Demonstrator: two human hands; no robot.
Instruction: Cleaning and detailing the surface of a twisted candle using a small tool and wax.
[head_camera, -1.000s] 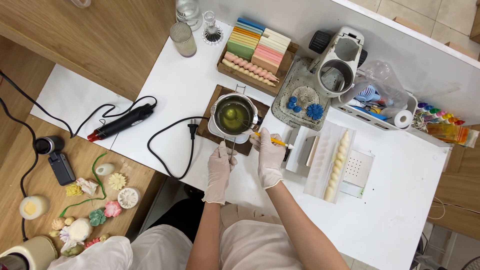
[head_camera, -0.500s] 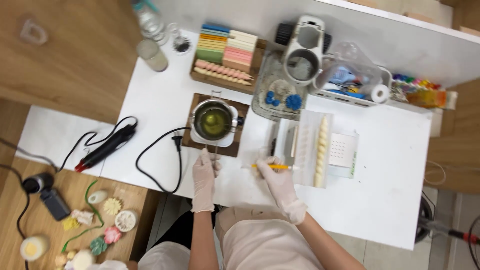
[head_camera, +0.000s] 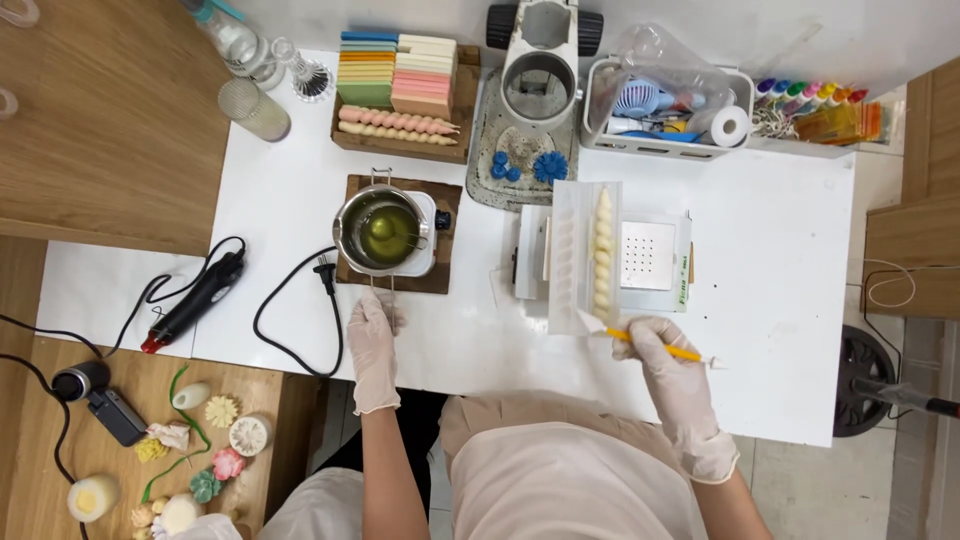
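White tabletop (head_camera: 780, 300) carried the work, seen from above. On it the gloved left hand (head_camera: 373, 345) was closed round the handle of a metal melting pot (head_camera: 385, 232) of greenish wax. Meanwhile the gloved right hand (head_camera: 668, 365) pinched a yellow-handled tool (head_camera: 655, 346) just beside the clear candle mould (head_camera: 585, 255).

Thin white disposable gloves cover the left hand (head_camera: 372, 345) and right hand (head_camera: 678, 385) to just past the wrists; forearms are bare, above a pale pink apron (head_camera: 560, 470).
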